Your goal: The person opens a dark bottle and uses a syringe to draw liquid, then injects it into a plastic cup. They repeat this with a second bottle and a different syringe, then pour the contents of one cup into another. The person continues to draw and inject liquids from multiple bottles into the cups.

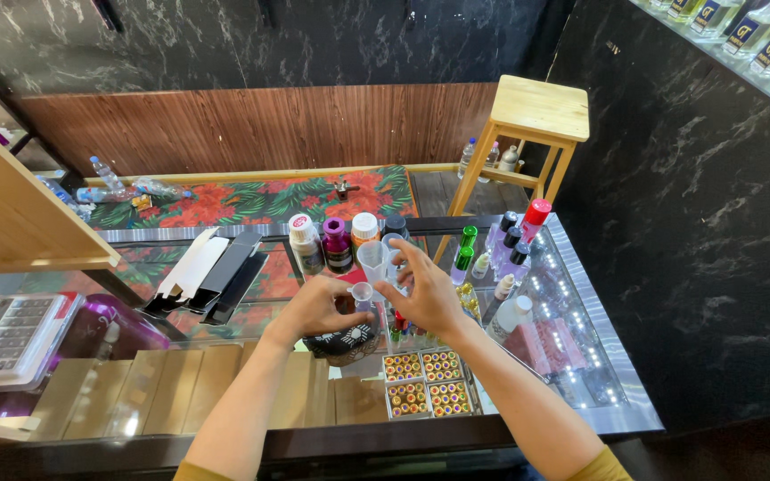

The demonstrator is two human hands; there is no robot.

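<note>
My left hand (314, 307) pinches a small clear funnel (362, 292) above a dark patterned round container (346, 343) on the glass counter. Just to its right, my right hand (425, 289) has its fingers curled around a clear plastic measuring cup (373, 258), held tilted beside the funnel. Three bottles stand right behind the hands: a white-capped one (305, 242), a purple one (337, 244) and an orange-capped one (364, 228).
Small green, purple and red-capped bottles (501, 245) cluster at the right of the glass counter (581, 356). Trays of tiny vials (425, 383) sit near me. Flat black and white cartons (207, 272) lie left, beside a calculator (6, 334). A wooden stool (532, 120) stands behind.
</note>
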